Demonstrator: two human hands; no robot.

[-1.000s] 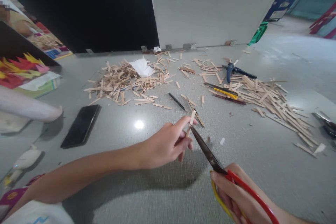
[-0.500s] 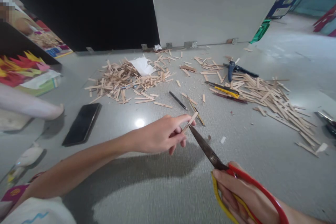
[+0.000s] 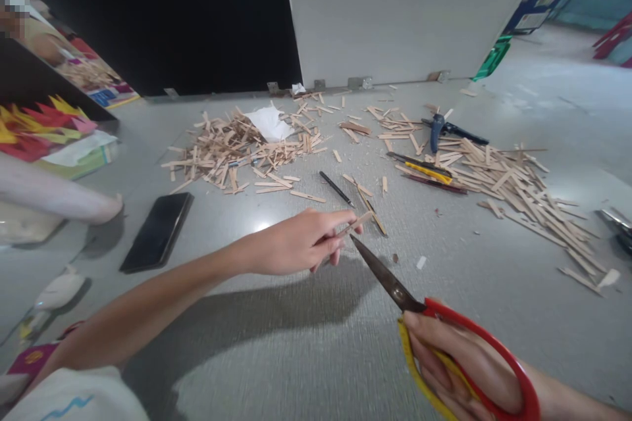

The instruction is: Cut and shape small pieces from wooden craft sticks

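No real containers in sight, everything just lies loose on the grey floor (image 3: 306, 342). Two big piles of wooden sticks sit out front: one pile on the left (image 3: 232, 154) with a scrap of white paper (image 3: 269, 123) on top of it, and a longer pile on the right (image 3: 513, 187). Between them there's a black pen (image 3: 336, 189), and by the right pile a yellow cutter knife (image 3: 424, 172) and a blue glue gun (image 3: 437, 130). A black phone (image 3: 157, 231) lies flat off to the left, well apart from the sticks. Behind everything stand a black board (image 3: 172, 13) and a white board (image 3: 395, 6). At the far left edge another person's limb (image 3: 54, 196) rests on the floor, beside some red and yellow paper (image 3: 39, 125). Nothing blocks the space between the hands. The left hand (image 3: 296, 243) has its fingers curled in, pinching a single wooden stick (image 3: 353, 227) between thumb and fingertips, held just above the floor and angled toward the piles. The right hand (image 3: 459, 362) is wrapped through the red and yellow handles of the scissors (image 3: 395, 286); the blades look nearly closed, their tip just beside the stick, and I can't tell if it touches.
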